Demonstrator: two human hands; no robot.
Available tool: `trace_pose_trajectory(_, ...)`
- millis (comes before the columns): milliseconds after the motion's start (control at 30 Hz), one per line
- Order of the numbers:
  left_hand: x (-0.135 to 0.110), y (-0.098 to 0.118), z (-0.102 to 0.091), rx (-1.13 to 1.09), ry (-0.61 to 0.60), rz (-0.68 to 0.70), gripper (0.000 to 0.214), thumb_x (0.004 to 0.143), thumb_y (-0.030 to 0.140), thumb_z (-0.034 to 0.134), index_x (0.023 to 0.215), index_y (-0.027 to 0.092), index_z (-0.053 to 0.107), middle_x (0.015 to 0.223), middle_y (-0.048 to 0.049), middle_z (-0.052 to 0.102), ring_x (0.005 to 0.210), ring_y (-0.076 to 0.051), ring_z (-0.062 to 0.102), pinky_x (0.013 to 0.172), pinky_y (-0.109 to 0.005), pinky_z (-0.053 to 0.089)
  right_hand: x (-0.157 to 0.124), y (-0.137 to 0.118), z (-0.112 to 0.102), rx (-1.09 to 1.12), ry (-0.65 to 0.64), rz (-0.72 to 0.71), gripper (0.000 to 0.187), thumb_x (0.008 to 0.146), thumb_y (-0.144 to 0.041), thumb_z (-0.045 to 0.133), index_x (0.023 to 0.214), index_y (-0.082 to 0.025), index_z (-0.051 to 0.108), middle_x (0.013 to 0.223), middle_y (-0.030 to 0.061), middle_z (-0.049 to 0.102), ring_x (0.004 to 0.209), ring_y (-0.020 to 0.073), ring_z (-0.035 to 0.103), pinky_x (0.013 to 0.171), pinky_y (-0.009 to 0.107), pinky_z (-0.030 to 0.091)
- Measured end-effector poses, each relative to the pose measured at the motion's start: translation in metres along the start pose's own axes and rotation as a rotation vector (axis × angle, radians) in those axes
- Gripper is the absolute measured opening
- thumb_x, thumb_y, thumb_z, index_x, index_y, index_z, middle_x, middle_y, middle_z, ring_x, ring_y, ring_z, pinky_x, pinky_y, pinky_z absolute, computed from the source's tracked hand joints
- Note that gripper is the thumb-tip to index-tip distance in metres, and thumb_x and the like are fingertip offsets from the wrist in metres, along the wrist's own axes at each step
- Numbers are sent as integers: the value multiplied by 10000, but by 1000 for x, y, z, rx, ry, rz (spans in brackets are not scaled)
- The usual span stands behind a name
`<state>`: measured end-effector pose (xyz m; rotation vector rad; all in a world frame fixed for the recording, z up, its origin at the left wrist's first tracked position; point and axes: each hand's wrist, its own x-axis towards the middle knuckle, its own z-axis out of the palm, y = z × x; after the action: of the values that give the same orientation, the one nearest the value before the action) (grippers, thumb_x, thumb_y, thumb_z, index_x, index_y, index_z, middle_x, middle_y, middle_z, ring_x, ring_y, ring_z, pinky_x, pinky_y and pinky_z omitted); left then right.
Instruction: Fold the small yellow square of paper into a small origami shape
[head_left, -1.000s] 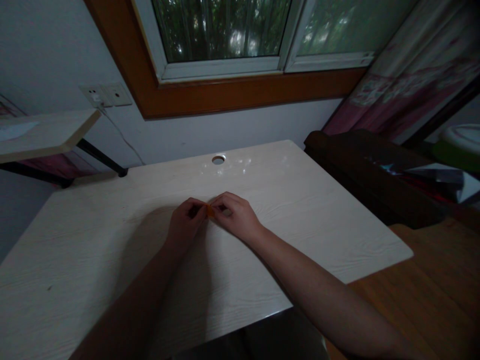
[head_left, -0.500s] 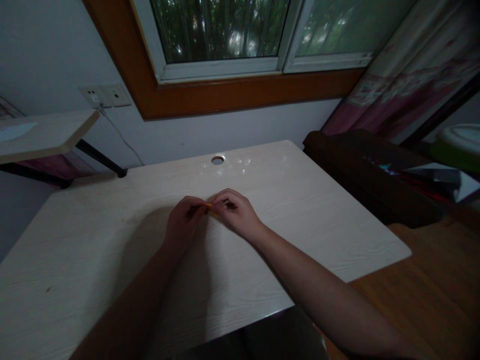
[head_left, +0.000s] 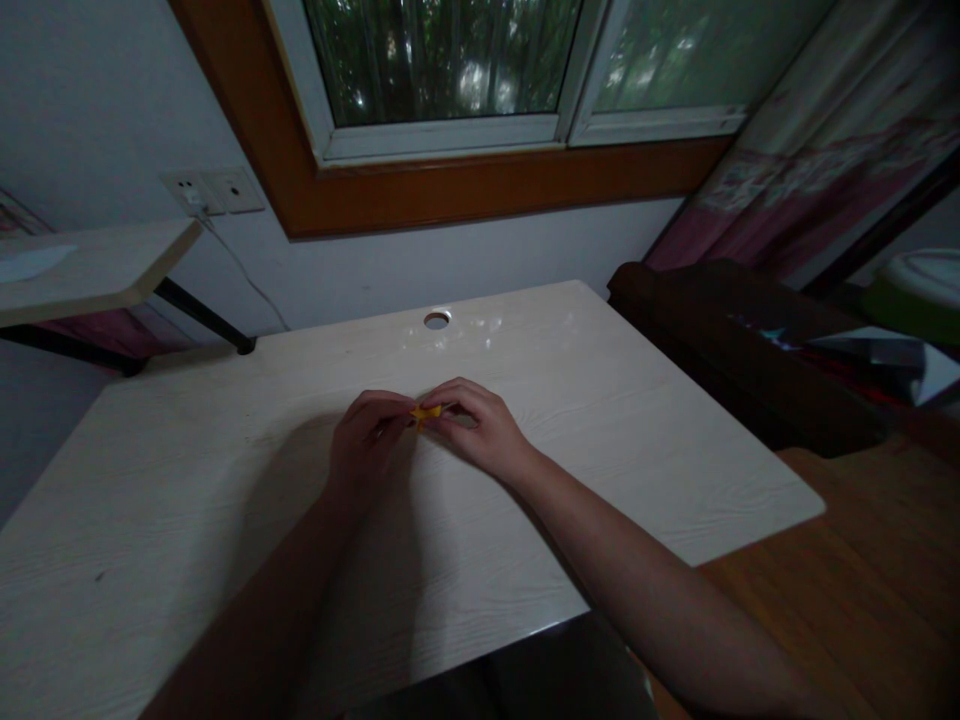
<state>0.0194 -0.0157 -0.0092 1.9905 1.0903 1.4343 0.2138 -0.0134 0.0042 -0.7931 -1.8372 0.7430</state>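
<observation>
A small yellow piece [head_left: 427,412], its kind too small to make out, is held between my two hands above the pale wood-grain desk [head_left: 630,430]. My left hand [head_left: 358,432] pinches its left end between thumb and fingers. On the other side, the thumb and fingertips of my right hand [head_left: 486,426] close on its right end. The fingers cover part of the piece, and a gap shows inside the curl of my right hand.
Behind my hands, a round cable hole [head_left: 436,320] opens in the desk. A raised shelf [head_left: 97,265] with black legs stands at the back left, near a white cord [head_left: 244,272]. Dark brown furniture [head_left: 720,350] borders the desk's right side.
More of the yellow piece shows between my fingertips than before. The fingers of my right hand have shifted slightly, while both arms stay almost in place.
</observation>
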Motion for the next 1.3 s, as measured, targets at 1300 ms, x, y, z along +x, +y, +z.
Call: trace_pose_trajectory(1300, -5, 1, 7, -264, -13, -193, 123, 875, 263, 613, 965, 180, 616, 909, -42, 619, 740, -125, 635, 670, -255, 536, -3, 27, 18, 528, 53, 347, 252, 850, -317, 655, 1077, -232, 586, 847, 6, 650, 705, 120, 658, 672, 270, 550)
